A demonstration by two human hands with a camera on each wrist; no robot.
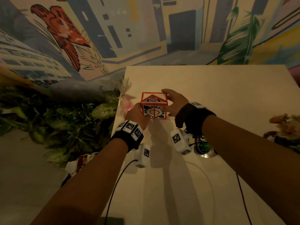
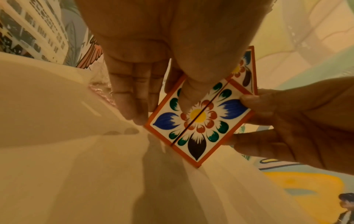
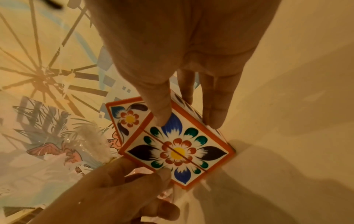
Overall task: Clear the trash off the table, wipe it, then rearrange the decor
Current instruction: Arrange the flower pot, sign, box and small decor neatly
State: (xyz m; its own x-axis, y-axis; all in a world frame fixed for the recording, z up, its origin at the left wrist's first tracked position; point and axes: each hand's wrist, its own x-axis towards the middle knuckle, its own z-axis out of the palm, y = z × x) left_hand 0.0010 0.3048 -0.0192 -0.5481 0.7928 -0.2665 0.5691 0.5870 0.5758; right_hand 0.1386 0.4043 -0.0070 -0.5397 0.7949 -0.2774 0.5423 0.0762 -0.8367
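Note:
A small house-shaped box (image 1: 154, 108) with orange edges and painted flowers stands on the cream table (image 1: 219, 91), near its left edge. My left hand (image 1: 136, 114) holds the box's left side. In the left wrist view its fingers (image 2: 134, 97) run straight down beside the box (image 2: 199, 124) and its thumb presses the flowered front. My right hand (image 1: 175, 103) grips the right side. In the right wrist view its thumb sits on the front of the box (image 3: 178, 153) and its fingers (image 3: 214, 109) lie along the side wall. The box's base touches the table.
A cellophane-wrapped pink item (image 1: 125, 99) lies at the table's left edge, close behind my left hand. Leafy plants (image 1: 73, 124) fill the space left of the table. A flower arrangement (image 1: 285, 127) stands at the right edge, and a dark round object (image 1: 203, 146) lies under my right wrist.

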